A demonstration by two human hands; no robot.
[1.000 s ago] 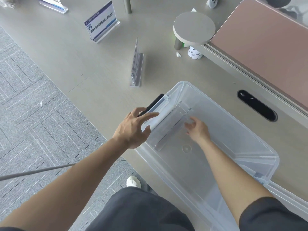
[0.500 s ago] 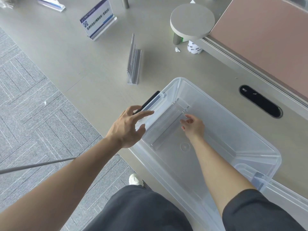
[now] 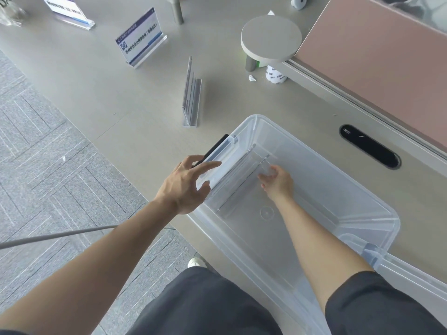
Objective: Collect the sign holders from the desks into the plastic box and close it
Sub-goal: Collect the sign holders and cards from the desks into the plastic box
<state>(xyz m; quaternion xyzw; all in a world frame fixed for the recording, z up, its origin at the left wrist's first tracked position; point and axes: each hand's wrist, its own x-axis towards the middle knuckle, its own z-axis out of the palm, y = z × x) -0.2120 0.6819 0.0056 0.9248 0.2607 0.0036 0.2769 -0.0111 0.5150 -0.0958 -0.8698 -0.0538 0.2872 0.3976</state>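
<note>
A clear plastic box (image 3: 343, 176) stands open on the grey desk in front of me. My right hand (image 3: 278, 182) is down inside it, fingers closed on the edge of a clear sign holder (image 3: 238, 187) that leans along the box's left wall. My left hand (image 3: 186, 184) hovers at the box's left rim with fingers spread, beside a black latch (image 3: 215, 147), holding nothing. Further back on the desk stand three more holders: an edge-on sign holder (image 3: 192, 93), a printed sign holder (image 3: 141, 37) and a far sign holder (image 3: 69, 10).
The box's lid (image 3: 411, 274) hangs at the lower right. A round grey stand (image 3: 271, 38), a small white bottle (image 3: 274, 74) and a pink partition (image 3: 387, 56) are at the back right. A black cable slot (image 3: 370, 146) lies right of the box. A grey cable (image 3: 60, 235) crosses the carpet.
My right hand has shifted the clear holder closer to the box's left wall. My left hand stays open at the rim.
</note>
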